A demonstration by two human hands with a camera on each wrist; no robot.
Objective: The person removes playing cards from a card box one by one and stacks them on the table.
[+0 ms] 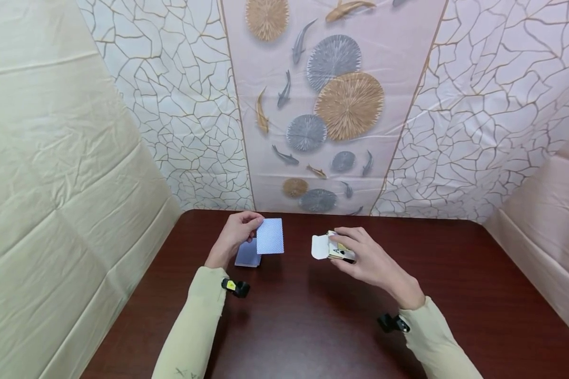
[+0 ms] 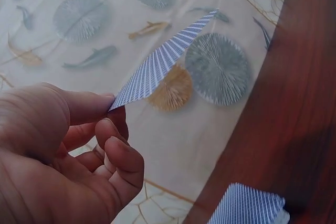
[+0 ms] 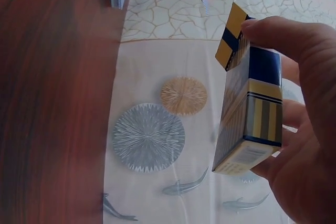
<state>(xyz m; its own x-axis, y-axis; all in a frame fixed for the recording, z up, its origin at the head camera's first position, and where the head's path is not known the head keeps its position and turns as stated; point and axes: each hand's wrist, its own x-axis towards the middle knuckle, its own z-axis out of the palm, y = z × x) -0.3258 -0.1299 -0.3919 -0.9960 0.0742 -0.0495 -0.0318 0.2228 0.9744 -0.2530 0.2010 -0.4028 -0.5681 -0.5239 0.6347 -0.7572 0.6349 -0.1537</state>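
Observation:
My left hand (image 1: 237, 231) pinches a single playing card (image 1: 270, 236) at its corner between thumb and fingers, its blue patterned back showing in the head view. In the left wrist view the card (image 2: 163, 61) slants up from the fingertips. A stack of blue-backed cards (image 1: 247, 253) lies on the table below that hand, partly covered by the lifted card. Over the table's right part, my right hand (image 1: 367, 258) grips a card box (image 3: 252, 108) with navy, gold and striped sides. The box's flap (image 1: 320, 247) stands open toward the left, and an ace marking shows beside it.
The dark red-brown table (image 1: 284, 326) reaches back to a cloth backdrop (image 1: 308, 173) printed with fish and round shapes. Pale cloth panels (image 1: 76, 210) flank it on the left and right. Each wrist wears a small black camera (image 1: 236, 287).

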